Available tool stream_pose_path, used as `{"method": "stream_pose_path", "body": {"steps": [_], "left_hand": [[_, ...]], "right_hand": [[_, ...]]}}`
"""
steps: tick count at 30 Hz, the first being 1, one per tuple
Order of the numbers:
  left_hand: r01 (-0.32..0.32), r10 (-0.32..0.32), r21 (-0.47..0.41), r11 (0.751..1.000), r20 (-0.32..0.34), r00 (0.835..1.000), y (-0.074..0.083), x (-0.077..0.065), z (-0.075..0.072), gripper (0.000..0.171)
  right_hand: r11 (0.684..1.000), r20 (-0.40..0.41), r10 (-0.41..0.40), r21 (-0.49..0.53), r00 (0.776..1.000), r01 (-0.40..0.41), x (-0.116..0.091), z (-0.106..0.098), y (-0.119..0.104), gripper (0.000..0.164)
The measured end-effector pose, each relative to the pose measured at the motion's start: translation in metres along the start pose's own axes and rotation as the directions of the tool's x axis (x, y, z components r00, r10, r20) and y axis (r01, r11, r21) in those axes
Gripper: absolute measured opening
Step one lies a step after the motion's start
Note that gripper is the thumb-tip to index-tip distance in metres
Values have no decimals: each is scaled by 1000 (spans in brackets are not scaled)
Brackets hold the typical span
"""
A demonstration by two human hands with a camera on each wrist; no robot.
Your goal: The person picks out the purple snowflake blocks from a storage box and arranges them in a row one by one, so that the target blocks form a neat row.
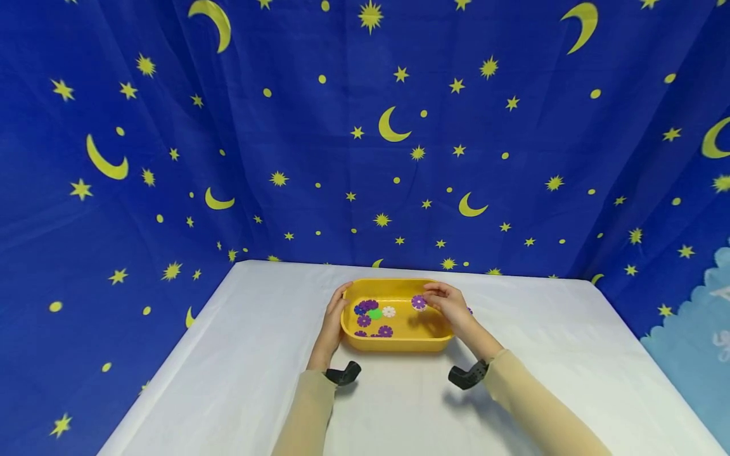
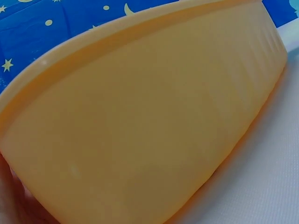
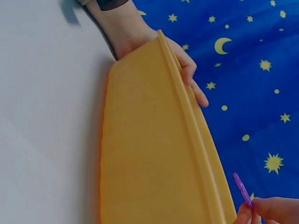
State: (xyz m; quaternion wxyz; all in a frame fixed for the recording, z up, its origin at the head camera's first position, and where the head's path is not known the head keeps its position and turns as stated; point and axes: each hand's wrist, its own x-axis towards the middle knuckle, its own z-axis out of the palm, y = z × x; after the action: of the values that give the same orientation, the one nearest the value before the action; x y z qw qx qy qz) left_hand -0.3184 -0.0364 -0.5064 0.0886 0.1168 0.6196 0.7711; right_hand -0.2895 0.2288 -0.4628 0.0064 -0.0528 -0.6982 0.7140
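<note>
A yellow plastic tub with rounded corners sits on the white table. My left hand grips its left end, with fingertips curled over the rim in the right wrist view. Above the tub's right half, my right hand pinches a purple snowflake disc between thumb and fingers; the disc appears edge-on in the right wrist view. Inside lie several purple snowflake discs, a green one, a white one and a dark blue one. The tub's outer wall fills the left wrist view.
A small purple piece shows just beyond my right hand, by the tub's right end. The white tabletop extends around the tub. A blue curtain with yellow moons and stars hangs behind and at both sides.
</note>
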Motion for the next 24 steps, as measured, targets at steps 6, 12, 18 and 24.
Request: {"method": "stream_pose_path", "body": {"steps": [6,12,18,24], "left_hand": [[12,-12,14,1000,11,1000,3,-2,-1,51],[17,-17,26,1000,8,1000,4,-1,-1,51],[7,-7,16,1000,0,1000,-4,4,-3,50],[12,-12,12,1000,-32,999,-21,13,-7,48]], "right_hand": [[1000,-9,21,-1,1000,-21,1,-8,-4,36],[999,-46,43,7,998,-43,1,-21,-11,36],[997,-113,61,43,992,-57,-1,-32,-15,26],[992,-152,50,126,987,-31,-5,-48,-16,15]]}}
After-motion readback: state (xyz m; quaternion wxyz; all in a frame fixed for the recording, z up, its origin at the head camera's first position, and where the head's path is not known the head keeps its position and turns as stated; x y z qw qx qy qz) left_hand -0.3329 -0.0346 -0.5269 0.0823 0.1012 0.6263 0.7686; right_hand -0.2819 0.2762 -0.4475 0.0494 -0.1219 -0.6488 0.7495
